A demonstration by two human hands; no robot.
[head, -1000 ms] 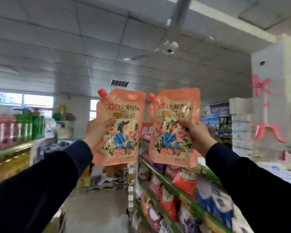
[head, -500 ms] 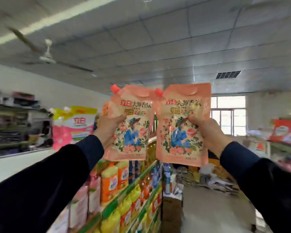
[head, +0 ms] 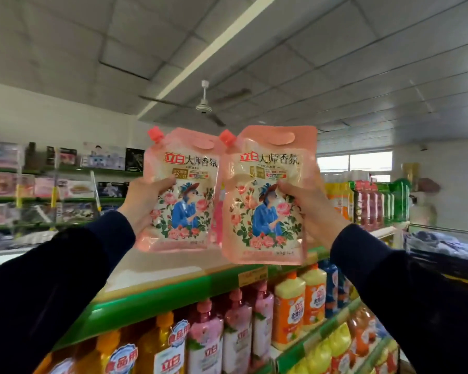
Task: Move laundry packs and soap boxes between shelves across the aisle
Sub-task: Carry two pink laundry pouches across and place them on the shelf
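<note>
Two pink laundry packs with red spout caps and a rose-and-lady print are held up side by side at chest height. My left hand grips the left laundry pack by its left edge. My right hand grips the right laundry pack by its right edge; it overlaps the left one slightly. Both hang upright above the bare top board of a green-edged shelf. Dark sleeves cover both forearms.
Under the top board stand rows of pink, orange and yellow detergent bottles. Further bottles stand on the top board at the right. Wall shelves with boxed goods run along the left. A ceiling fan hangs overhead.
My view has swung round from the aisle and the opposite shelf to face this shelf. Both packs stayed raised in my hands and now hang over its top board.
</note>
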